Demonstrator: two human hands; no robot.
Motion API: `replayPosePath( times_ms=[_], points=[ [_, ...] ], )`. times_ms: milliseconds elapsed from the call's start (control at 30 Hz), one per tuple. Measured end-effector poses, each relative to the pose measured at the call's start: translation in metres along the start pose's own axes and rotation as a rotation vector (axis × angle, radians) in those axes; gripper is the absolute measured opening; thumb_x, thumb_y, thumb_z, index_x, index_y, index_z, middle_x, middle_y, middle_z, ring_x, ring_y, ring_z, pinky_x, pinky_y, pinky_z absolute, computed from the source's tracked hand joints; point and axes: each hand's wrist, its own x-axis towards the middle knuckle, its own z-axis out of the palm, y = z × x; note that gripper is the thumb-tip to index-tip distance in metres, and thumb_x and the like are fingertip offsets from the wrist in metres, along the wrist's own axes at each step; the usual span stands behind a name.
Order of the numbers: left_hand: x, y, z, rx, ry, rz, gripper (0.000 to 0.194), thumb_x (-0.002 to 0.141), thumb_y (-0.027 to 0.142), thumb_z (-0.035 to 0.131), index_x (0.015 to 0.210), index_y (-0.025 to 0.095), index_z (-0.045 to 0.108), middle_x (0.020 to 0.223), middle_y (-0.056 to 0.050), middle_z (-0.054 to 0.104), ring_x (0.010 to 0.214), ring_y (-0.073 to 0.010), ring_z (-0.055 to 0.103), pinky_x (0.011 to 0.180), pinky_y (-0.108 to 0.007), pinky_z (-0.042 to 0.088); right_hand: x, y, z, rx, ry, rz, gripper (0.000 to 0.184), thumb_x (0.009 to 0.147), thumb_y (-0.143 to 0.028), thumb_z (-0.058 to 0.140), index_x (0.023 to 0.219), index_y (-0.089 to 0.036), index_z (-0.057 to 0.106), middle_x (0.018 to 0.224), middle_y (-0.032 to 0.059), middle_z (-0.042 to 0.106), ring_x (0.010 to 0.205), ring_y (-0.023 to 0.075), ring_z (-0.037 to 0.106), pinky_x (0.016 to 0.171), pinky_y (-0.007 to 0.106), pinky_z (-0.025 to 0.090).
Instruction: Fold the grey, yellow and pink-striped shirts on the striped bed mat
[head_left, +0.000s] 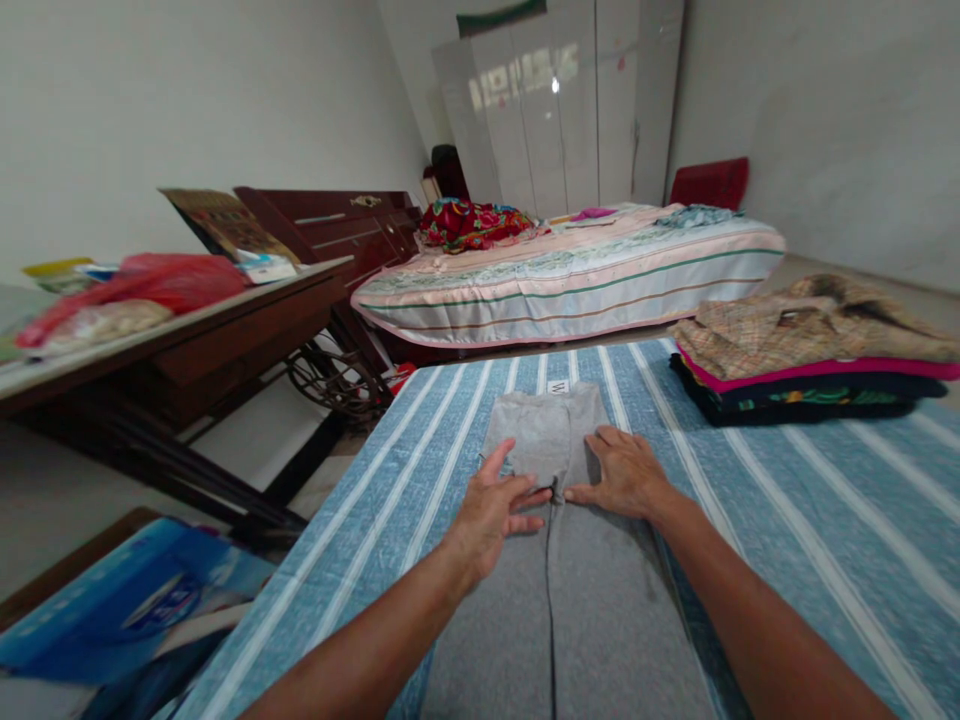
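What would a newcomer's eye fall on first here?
Probably the left hand and right hand spread over the gray garment, low in the centre on the blue striped cover. Next, the folded clothes stacked on that cover at right, and the red patterned bundle at left on the far bed.

Across the room a bed point(600, 283) is standing, green and brown stripes running along its near side. A red floral cloth point(478, 224) is lying bunched at its left end, by the dark headboard point(330, 222); a pale blue cloth point(694, 216) is lying toward its right end. Behind, a wardrobe point(547, 120) is rising, its glossy doors catching light. On the left, a desk point(247, 345) is holding a red bag point(180, 283) and a small box point(268, 268), a dark spoked wheel point(334, 383) showing near its far end. A blue pack point(112, 605) is lying below the desk.
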Motion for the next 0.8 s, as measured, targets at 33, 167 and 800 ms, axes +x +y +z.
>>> replayPosePath(
  times_ms=[33, 167, 800],
  points=[
    [0.0, -0.001, 0.0, 0.026, -0.004, 0.01, 0.075, 0.071, 0.012, 0.067, 0.137, 0.029, 0.035, 0.082, -0.002, 0.06, 0.082, -0.0227, 0.068, 0.054, -0.025, 0.051, 0.0, 0.0, 0.0, 0.001, 0.002, 0.002, 0.077, 0.065, -0.074, 0.057, 0.114, -0.014, 0.056, 0.123, 0.0173, 0.049, 0.117, 0.0333, 0.043, 0.097, 0.046, 0.029],
    [0.001, -0.003, 0.005, 0.055, 0.042, 0.012, 0.072, 0.065, 0.008, 0.07, 0.131, 0.025, 0.045, 0.079, -0.002, 0.063, 0.077, -0.019, 0.068, 0.053, -0.021, 0.047, 0.0, -0.001, 0.001, 0.009, 0.004, 0.005, 0.075, 0.064, -0.073, 0.059, 0.112, -0.014, 0.057, 0.122, 0.0169, 0.05, 0.116, 0.0336, 0.043, 0.096, 0.047, 0.029],
    [-0.007, -0.024, 0.021, -0.059, 0.046, -0.059, 0.036, 0.062, 0.014, 0.067, 0.096, 0.016, 0.057, 0.067, 0.001, 0.059, 0.06, -0.0113, 0.062, 0.047, -0.017, 0.039, -0.009, 0.008, 0.022, -0.07, 0.095, -0.062, 0.056, 0.069, -0.056, 0.054, 0.11, -0.017, 0.058, 0.117, 0.0171, 0.055, 0.11, 0.034, 0.05, 0.091, 0.049, 0.035]
  ],
)
